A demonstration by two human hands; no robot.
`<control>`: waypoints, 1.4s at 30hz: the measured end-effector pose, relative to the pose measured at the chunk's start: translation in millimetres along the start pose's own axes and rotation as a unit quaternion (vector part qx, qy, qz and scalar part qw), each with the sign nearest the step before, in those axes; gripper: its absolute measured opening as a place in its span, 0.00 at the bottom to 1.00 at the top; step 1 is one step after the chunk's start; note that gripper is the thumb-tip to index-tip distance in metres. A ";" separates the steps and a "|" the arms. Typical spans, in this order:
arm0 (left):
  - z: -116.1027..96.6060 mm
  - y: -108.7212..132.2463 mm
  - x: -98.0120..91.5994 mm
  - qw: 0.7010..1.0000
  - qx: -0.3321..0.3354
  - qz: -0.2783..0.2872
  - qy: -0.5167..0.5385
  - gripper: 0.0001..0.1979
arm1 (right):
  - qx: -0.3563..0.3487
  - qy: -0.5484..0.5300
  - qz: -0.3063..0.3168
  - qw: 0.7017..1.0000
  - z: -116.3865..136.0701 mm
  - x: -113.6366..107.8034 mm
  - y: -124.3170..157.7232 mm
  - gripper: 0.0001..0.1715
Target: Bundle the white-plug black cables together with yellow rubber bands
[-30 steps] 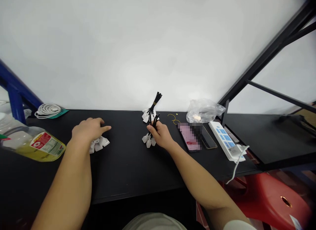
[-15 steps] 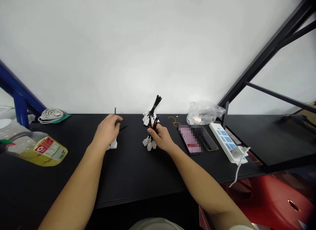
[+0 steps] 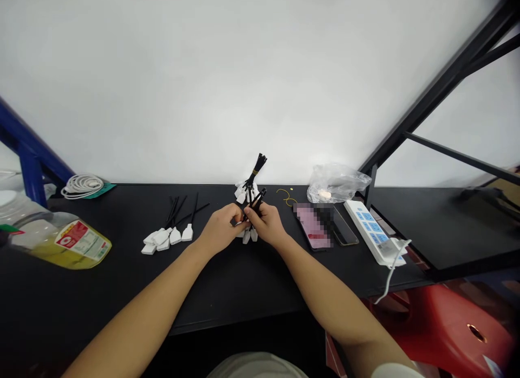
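Observation:
Near the middle of the black table, my right hand [image 3: 266, 222] is closed around a bunch of black stems with white ends [image 3: 249, 236] pointing down toward me. My left hand [image 3: 225, 224] meets it from the left, its fingers pinched at the same bunch; what lies between those fingertips is too small to tell. Just behind both hands is a second bunch [image 3: 255, 169], tied with a thin yellow band, its white ends lying on the table. Several loose black stems with white tips [image 3: 162, 236] lie left of my left hand.
Thin yellow bands [image 3: 286, 197], a pink-screened phone [image 3: 311, 226], a dark phone [image 3: 345, 226], a clear plastic bag [image 3: 339, 182] and a white power strip [image 3: 371, 230] lie to the right. At left are a jug of yellow liquid [image 3: 77, 245] and a coiled white cable [image 3: 83, 186].
My left hand has moved right from the loose stems to the bunch in my right hand, uncovering the loose pile. My right hand stays in nearly the same place.

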State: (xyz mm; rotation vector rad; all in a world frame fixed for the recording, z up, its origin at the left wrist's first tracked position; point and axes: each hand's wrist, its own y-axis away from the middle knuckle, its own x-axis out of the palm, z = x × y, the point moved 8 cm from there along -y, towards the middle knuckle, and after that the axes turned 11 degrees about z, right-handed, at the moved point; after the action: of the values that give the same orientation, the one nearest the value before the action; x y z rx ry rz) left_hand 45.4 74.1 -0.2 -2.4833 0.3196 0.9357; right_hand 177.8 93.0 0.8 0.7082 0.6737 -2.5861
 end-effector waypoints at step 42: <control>96.8 23.9 -82.0 0.906 -0.326 0.085 -0.256 0.15 | 0.048 0.035 0.004 0.998 -8.4 0.4 -2.7 0.17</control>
State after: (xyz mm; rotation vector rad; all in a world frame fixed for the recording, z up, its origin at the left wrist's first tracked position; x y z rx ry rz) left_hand -78.5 106.0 -17.4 -2.6468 0.0398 1.9849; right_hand 179.4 99.6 -4.9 0.8332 0.5700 -2.6110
